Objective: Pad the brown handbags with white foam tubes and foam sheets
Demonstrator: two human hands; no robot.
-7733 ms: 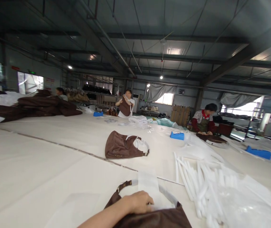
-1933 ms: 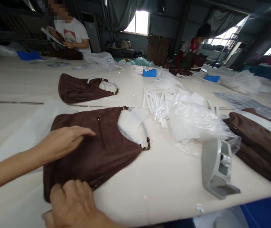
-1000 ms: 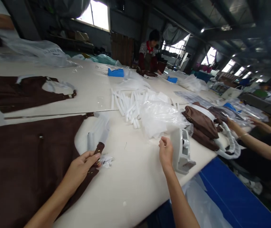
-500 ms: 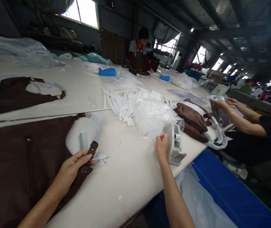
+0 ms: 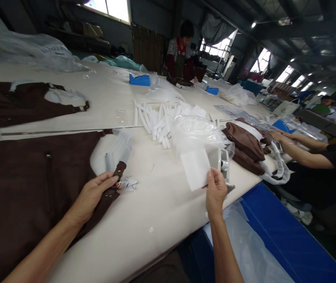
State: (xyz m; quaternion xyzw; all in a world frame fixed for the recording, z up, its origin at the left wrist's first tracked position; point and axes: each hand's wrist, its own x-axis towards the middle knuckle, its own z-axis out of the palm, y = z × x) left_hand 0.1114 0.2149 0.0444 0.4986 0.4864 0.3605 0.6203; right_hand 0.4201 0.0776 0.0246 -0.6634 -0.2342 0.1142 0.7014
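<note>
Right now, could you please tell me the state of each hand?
Left hand: closed, holding the dark brown studded strap of the dark brown handbag.
Right hand: closed, holding a thin white rectangular sheet.

We get strong daylight from the windows, whose panes burn out to near white, while the ceiling is murky, pricked by small bright lamps. The pale surface is evenly lit, with soft shading — but we lose detail in the brown bag, which sinks toward black at left. Glare streaks the clear plastic. We notice wide-angle stretching toward the edges, and the far right background is too soft to read.
</note>
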